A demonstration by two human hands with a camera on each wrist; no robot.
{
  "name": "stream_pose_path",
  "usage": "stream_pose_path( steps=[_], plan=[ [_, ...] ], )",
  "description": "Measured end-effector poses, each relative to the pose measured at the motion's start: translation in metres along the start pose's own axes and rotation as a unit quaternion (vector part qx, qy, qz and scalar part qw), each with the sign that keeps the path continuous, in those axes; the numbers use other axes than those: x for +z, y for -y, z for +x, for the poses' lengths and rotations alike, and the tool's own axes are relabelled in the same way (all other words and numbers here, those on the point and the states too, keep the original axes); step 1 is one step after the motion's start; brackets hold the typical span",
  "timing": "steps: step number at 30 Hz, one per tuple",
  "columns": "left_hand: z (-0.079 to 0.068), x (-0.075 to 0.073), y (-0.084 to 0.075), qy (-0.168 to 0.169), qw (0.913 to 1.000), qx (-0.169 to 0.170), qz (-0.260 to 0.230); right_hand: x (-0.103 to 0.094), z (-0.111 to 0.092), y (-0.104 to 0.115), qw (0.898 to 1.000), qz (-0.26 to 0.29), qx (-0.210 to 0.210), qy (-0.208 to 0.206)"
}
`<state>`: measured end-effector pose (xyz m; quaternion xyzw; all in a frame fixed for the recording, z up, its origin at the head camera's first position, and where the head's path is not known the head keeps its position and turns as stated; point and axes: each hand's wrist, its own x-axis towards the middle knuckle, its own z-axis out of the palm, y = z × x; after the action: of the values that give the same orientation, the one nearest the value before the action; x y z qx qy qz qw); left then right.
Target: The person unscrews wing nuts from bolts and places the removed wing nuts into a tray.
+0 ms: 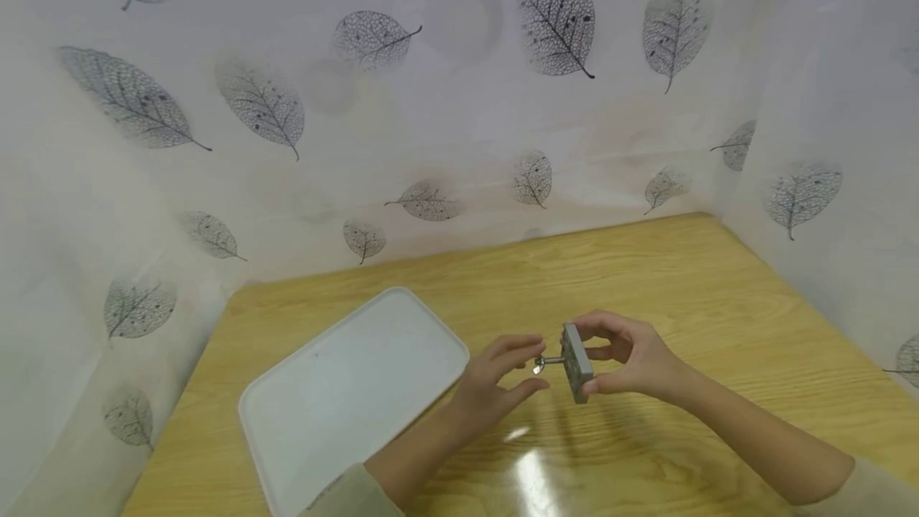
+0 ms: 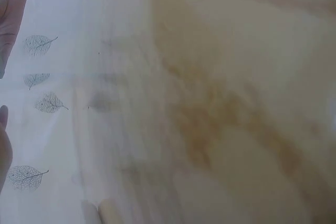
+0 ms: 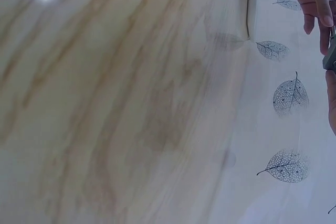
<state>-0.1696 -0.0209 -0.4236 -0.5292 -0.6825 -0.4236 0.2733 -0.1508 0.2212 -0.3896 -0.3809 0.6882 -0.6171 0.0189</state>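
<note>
A grey rectangular metal block (image 1: 577, 365) stands on edge above the table in the head view, and my right hand (image 1: 635, 357) grips it by its top and bottom edges. From the block's left face a thin bolt (image 1: 554, 360) sticks out toward my left hand (image 1: 491, 377), ending in a shiny wing-shaped head (image 1: 538, 365). The left fingers and thumb lie spread above and below that head, with gaps visible around it. In the right wrist view only part of the block (image 3: 331, 56) shows at the right edge. The left wrist view cuts the hands off at its left edge.
A white tray (image 1: 352, 389) lies on the wood-grain table (image 1: 610, 278), left of my left hand. Pale leaf-patterned sheeting (image 1: 459, 102) rises behind the table and along its sides. Light glares off the tabletop below the hands.
</note>
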Motion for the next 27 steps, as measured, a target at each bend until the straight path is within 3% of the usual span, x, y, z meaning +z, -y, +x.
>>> stream_pose_path(
  steps=[5, 11, 14, 16, 17, 18, 19, 21, 22, 23, 25, 27],
  plan=[
    [0.002, 0.003, 0.002, -0.008, 0.9997, 0.018, 0.011, 0.000, 0.002, -0.003, 0.999, 0.012, -0.027, 0.011],
    [0.001, 0.001, 0.000, -0.001, 0.9998, -0.019, -0.010, 0.003, 0.001, -0.006, 0.999, 0.021, -0.022, 0.010],
    [0.000, 0.001, -0.003, 0.001, 0.9980, -0.058, -0.024, 0.004, 0.001, -0.007, 0.999, 0.017, -0.027, 0.016],
    [0.000, 0.001, -0.006, 0.015, 0.9883, -0.133, -0.073, 0.004, 0.001, -0.007, 1.000, 0.016, -0.022, 0.014],
    [0.000, 0.002, -0.008, 0.022, 0.9763, -0.184, -0.112, 0.004, 0.001, -0.007, 1.000, 0.014, -0.021, 0.013],
    [0.001, 0.002, -0.009, 0.026, 0.9586, -0.240, -0.152, 0.004, 0.001, -0.007, 1.000, 0.013, -0.022, 0.012],
    [0.002, 0.002, -0.011, 0.027, 0.9362, -0.295, -0.189, 0.004, 0.001, -0.007, 1.000, 0.012, -0.022, 0.010],
    [0.004, 0.002, -0.013, 0.021, 0.8820, -0.395, -0.256, 0.004, 0.001, -0.006, 1.000, 0.012, -0.017, 0.005],
    [0.005, 0.002, -0.013, 0.018, 0.8602, -0.427, -0.278, 0.004, 0.001, -0.005, 1.000, 0.011, -0.015, 0.003],
    [0.006, 0.002, -0.013, 0.016, 0.8442, -0.450, -0.290, 0.004, 0.001, -0.004, 1.000, 0.010, -0.013, 0.002],
    [0.008, 0.001, -0.013, 0.016, 0.8245, -0.475, -0.306, 0.004, 0.001, -0.003, 1.000, 0.010, -0.006, 0.001],
    [0.009, 0.001, -0.012, 0.018, 0.8143, -0.485, -0.318, 0.003, 0.001, -0.003, 1.000, 0.010, -0.006, 0.003]
  ],
)
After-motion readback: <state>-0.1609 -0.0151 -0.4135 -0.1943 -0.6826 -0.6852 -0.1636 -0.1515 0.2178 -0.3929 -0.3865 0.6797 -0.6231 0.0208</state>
